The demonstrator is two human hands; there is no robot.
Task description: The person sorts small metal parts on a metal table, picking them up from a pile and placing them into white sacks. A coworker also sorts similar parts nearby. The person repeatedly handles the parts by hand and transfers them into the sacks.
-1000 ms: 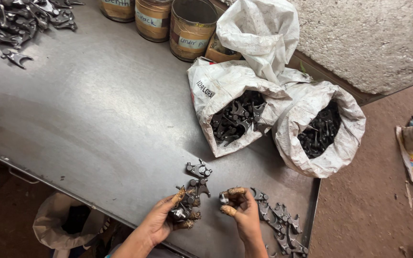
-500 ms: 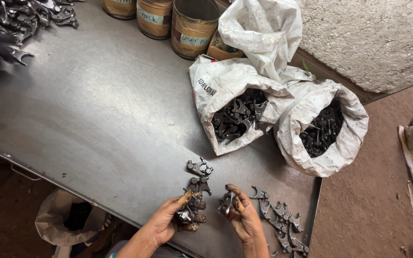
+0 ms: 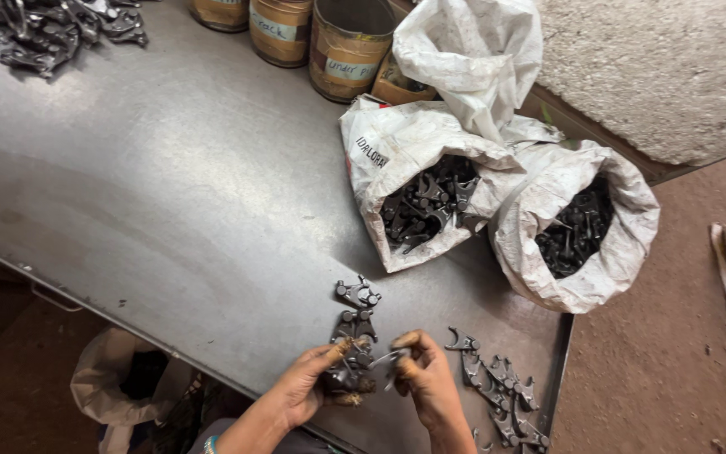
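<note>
Both hands now close together at the near edge of the grey surface, left hand gripping a bunch of dark metal parts, right hand moved in, pinching one small part beside it.

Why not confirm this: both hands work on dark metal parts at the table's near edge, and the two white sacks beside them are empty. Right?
Not quite. The head view shows both white sacks filled with dark metal parts. The left hand and right hand do handle metal parts at the table's near edge.
</note>
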